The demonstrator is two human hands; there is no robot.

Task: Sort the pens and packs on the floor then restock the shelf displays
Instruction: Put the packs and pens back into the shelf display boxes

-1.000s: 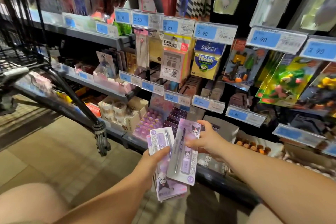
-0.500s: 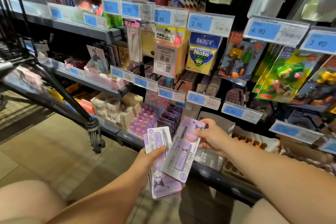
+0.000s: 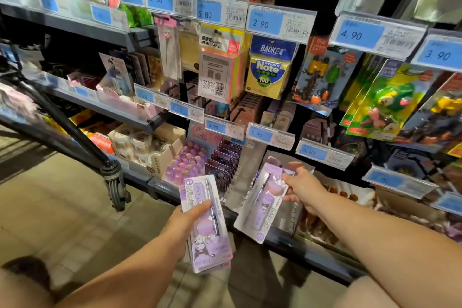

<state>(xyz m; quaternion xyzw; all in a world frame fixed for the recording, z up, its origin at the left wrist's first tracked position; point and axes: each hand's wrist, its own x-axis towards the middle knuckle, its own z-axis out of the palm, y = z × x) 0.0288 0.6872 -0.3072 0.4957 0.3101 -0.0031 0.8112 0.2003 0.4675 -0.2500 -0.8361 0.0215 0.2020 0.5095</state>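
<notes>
My left hand [image 3: 183, 220] grips a small stack of purple pen packs [image 3: 206, 235] low in the middle of the view, thumb across the top pack's front. My right hand [image 3: 303, 189] pinches the top edge of a single purple pen pack [image 3: 265, 204], which hangs tilted in front of the bottom shelf [image 3: 282, 237]. The two packs are apart, with a gap between them. Behind the single pack stands a grey display box [image 3: 247, 175] on the bottom shelf.
Shelves with blue price tags [image 3: 266, 24] fill the upper view, hung with sticky notes [image 3: 270, 70], memo paper [image 3: 217, 67] and toy packs [image 3: 390, 102]. A trolley's black frame and wheel [image 3: 116, 186] stand left on the tiled floor [image 3: 50, 207]. A box of tape rolls [image 3: 147, 147] sits low.
My right hand has pulled the single pack away from the stack, rightward and toward the bottom shelf. The left hand with the stack stays about where it was.
</notes>
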